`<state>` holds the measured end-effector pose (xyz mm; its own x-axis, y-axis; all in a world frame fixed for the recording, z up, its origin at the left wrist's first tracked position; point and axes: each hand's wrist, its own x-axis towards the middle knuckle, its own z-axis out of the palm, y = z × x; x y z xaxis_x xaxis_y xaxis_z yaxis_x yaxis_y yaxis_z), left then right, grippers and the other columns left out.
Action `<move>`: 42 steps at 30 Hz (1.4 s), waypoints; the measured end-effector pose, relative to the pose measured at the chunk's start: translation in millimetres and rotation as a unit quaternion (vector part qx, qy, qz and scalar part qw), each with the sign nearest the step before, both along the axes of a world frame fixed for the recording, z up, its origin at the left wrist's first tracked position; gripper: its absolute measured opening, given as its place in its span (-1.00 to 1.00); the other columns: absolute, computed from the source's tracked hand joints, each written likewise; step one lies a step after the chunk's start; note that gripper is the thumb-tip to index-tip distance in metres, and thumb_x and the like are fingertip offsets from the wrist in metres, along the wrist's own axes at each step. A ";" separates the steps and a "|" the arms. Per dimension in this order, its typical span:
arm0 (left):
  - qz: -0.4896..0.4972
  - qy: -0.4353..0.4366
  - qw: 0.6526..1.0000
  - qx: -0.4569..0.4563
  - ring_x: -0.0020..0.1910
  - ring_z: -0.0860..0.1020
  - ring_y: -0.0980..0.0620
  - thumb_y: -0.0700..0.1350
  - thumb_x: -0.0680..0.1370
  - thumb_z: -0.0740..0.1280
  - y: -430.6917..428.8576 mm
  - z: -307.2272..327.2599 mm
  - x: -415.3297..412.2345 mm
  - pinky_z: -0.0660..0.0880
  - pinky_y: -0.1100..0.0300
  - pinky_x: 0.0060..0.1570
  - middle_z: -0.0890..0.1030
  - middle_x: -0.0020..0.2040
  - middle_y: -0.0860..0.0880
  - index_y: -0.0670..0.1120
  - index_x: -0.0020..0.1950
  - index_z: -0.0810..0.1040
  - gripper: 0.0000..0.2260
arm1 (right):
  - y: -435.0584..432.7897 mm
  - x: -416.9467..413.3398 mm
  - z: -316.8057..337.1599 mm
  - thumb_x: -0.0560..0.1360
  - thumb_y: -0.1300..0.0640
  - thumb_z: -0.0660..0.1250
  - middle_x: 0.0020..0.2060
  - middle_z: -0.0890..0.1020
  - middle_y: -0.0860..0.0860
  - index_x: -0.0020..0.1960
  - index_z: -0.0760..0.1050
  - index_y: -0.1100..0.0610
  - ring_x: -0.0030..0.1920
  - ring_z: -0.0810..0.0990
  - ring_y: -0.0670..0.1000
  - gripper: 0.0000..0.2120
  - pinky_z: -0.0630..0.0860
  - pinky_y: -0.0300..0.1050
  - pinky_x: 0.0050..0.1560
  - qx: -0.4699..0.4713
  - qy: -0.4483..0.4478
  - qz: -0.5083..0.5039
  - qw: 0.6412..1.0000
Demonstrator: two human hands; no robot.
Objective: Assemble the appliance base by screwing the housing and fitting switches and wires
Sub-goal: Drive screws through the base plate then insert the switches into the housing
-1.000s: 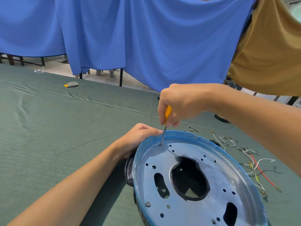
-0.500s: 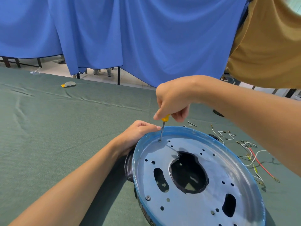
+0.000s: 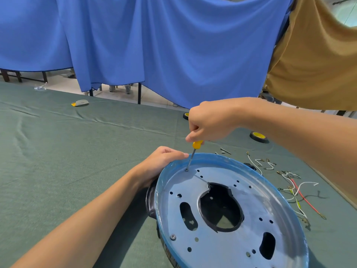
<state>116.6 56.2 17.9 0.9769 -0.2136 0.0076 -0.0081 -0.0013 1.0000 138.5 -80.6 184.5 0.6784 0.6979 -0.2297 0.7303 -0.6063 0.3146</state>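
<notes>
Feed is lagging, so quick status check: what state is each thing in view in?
housing: on the green cloth, plate side up.
screwdriver: near upright, tip at a hole by the far rim.
right hand: grips the screwdriver handle.
left hand: holds the housing rim.
front screw: seated.
wires: loose on the cloth.

Bright, diffuse light; soft shadows lie on the green surface (image 3: 58, 151) at lower centre. Pale glare sheens the housing plate (image 3: 222, 246), lower right. Lines bow near frame edges; focus sharp
</notes>
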 end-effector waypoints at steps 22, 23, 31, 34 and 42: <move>0.002 -0.008 1.000 0.002 -0.39 0.62 0.08 0.04 0.50 0.39 -0.9 -1.0 -3.1 0.50 0.31 -0.35 0.67 -0.34 0.01 -0.04 -0.27 0.72 -0.76 | 5.7 -1.6 -2.5 0.57 -0.02 0.27 -0.43 0.61 0.02 -0.25 0.54 0.16 -0.31 0.52 0.00 -0.68 0.35 -0.18 -0.42 0.048 -0.035 0.037 0.998; 0.003 -0.009 1.000 0.003 -0.39 0.62 0.09 0.04 0.51 0.39 -0.8 -1.2 -2.9 0.50 0.31 -0.35 0.67 -0.34 0.01 -0.04 -0.27 0.72 -0.76 | 5.3 -1.2 -7.0 0.59 0.00 0.22 -0.53 0.56 -0.03 -0.32 0.49 0.17 -0.37 0.49 -0.02 -0.63 0.34 -0.19 -0.44 0.068 -0.045 0.033 0.996; 0.006 -0.010 1.000 0.004 -0.35 0.63 0.05 0.11 0.44 0.42 -0.5 -4.3 -1.9 0.52 0.28 -0.32 0.68 -0.30 -0.03 -0.07 -0.22 0.72 -0.74 | -5.4 -5.3 -0.2 0.50 -0.06 0.37 -0.28 0.64 -0.07 -0.11 0.52 0.00 -0.19 0.59 -0.08 -0.86 0.45 -0.14 -0.28 0.067 0.012 0.027 0.997; 0.029 -0.006 1.000 0.006 -0.37 0.61 0.04 0.10 0.40 0.44 -1.5 -3.8 -0.7 0.51 0.29 -0.34 0.67 -0.31 -0.05 -0.07 -0.27 0.70 -0.75 | 0.2 -3.4 -15.5 0.55 0.00 0.25 -0.45 0.44 0.10 -0.34 0.38 0.14 -0.32 0.47 0.10 -0.66 0.32 -0.14 -0.41 0.125 -0.061 0.032 0.990; 0.067 0.000 0.998 0.014 -0.38 0.57 0.03 0.07 0.39 0.43 -3.5 -5.6 3.5 0.51 0.28 -0.35 0.62 -0.33 -0.07 -0.14 -0.26 0.68 -0.74 | -3.3 -2.3 -2.4 0.47 -0.05 0.41 -0.29 0.66 0.02 -0.14 0.57 0.08 -0.32 0.58 -0.09 -0.81 0.33 -0.24 -0.45 0.081 0.011 -0.005 0.997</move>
